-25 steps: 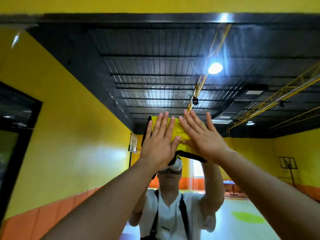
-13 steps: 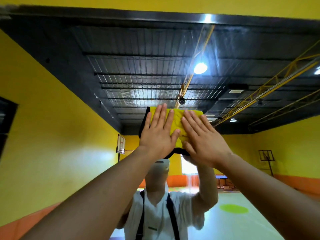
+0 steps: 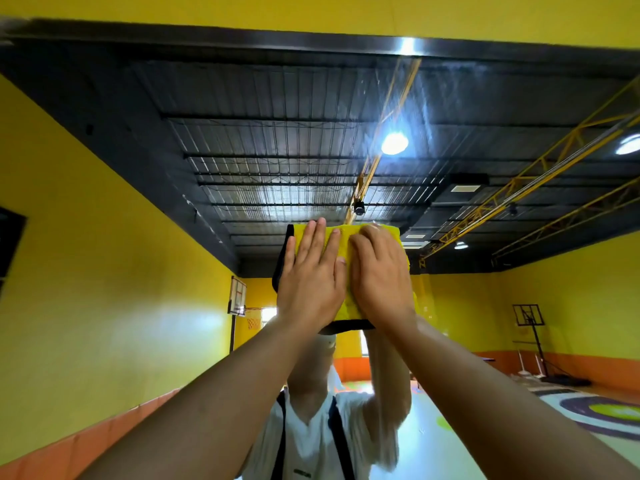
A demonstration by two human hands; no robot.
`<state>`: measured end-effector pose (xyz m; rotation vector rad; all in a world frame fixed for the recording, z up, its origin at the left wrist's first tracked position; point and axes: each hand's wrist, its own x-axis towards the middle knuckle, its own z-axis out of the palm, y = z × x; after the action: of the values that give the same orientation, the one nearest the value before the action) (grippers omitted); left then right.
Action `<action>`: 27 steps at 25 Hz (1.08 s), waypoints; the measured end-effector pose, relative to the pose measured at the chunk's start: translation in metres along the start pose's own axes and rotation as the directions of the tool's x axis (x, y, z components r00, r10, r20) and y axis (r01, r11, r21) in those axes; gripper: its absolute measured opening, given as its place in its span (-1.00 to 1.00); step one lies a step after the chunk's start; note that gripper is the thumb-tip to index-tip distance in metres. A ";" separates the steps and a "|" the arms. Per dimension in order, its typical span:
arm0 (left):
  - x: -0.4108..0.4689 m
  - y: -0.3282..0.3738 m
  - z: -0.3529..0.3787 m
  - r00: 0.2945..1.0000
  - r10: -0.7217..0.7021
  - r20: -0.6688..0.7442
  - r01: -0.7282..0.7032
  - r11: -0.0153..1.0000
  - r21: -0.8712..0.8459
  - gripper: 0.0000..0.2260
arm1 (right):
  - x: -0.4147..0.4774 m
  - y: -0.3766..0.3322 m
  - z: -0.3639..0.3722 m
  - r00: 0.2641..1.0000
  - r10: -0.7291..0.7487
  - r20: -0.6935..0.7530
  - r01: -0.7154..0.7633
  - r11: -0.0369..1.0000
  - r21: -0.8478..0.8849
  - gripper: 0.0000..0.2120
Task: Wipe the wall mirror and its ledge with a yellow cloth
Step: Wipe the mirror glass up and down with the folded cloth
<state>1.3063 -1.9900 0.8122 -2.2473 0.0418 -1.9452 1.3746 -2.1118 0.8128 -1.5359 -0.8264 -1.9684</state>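
- The yellow cloth (image 3: 349,304), black-edged, lies flat against the wall mirror (image 3: 242,168), pinned under both palms.
- The left hand (image 3: 310,282) presses it with straight, spread fingers and grips nothing. The right hand (image 3: 379,282) sits just beside it, touching at the thumb side, palm on the cloth. Its fingertips look bent at the cloth's top edge, and I cannot tell whether they pinch the fabric or only press.
- Above the hands the glass carries faint hazy streaks (image 3: 426,109). The mirror's dark top edge (image 3: 311,32) is well above the grip, so this looks like the upper-pane wiping step.
- To do it well:
  - Keep both palms flat so the whole pad stays in contact.
  - Push up towards the streaks in overlapping passes.
  - Keep the black hem, which pokes out left of and below the hands, from folding under.
- Even pressure from both hands should stop the cloth bunching between them.
- The ledge is out of view below the arms, so it probably remains to be wiped.
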 end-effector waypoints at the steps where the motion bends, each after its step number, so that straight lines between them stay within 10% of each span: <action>1: -0.002 -0.003 0.005 0.999 0.018 -0.040 -0.016 0.999 0.048 -0.42 | -0.001 0.005 0.004 0.997 -0.075 0.030 0.076 0.997 -0.029 -0.59; 27: 0.011 0.103 0.048 1.000 0.024 0.000 -0.024 0.982 0.185 -0.46 | -0.015 0.156 -0.030 0.953 -0.286 0.100 0.287 0.958 0.002 -0.41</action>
<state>1.3646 -2.0881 0.8014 -2.1159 -0.1067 -1.8557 1.4687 -2.2407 0.8171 -1.6067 -1.1371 -2.1135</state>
